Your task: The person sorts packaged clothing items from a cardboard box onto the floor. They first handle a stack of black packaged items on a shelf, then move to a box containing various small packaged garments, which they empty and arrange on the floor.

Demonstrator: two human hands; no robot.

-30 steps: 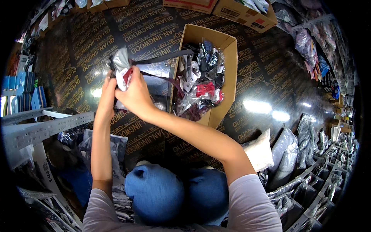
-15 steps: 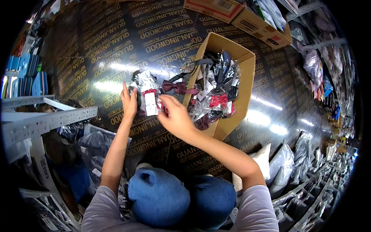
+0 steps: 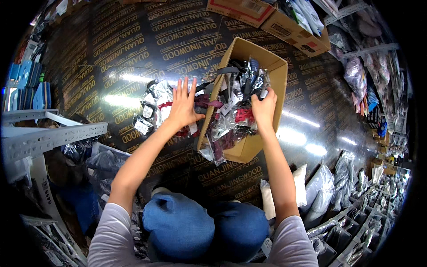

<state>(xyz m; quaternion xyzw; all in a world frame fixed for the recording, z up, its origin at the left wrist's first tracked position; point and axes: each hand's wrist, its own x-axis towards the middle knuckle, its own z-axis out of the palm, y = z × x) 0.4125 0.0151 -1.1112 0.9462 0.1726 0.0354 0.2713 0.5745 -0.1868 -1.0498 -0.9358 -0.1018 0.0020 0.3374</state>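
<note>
My left hand [image 3: 181,107] is spread flat over a loose pile of clear plastic bags [image 3: 153,100] with white labels, with red cloth showing among them. A dark red bow tie [image 3: 208,102] lies between this hand and the open cardboard box [image 3: 282,82]. Inside the box, my right hand [image 3: 264,109] has its fingers curled down into several bagged bow ties; a white tag shows at the fingertips, but what they grip is hidden. Beside that hand is a bright red bagged piece [image 3: 243,115]. A burgundy one [image 3: 218,151] is at the box's near left corner.
More cardboard boxes [image 3: 284,33] stand at the far right, one filled with bagged goods. A grey metal shelf frame [image 3: 66,135] juts in from the left. Stuffed bags [image 3: 322,187] and racks line the right side. The dark floor [image 3: 133,53] has printed lettering.
My right hand has moved from the pile into the box. My left hand has shifted right and now spreads over the bags, which lie more scattered to the left.
</note>
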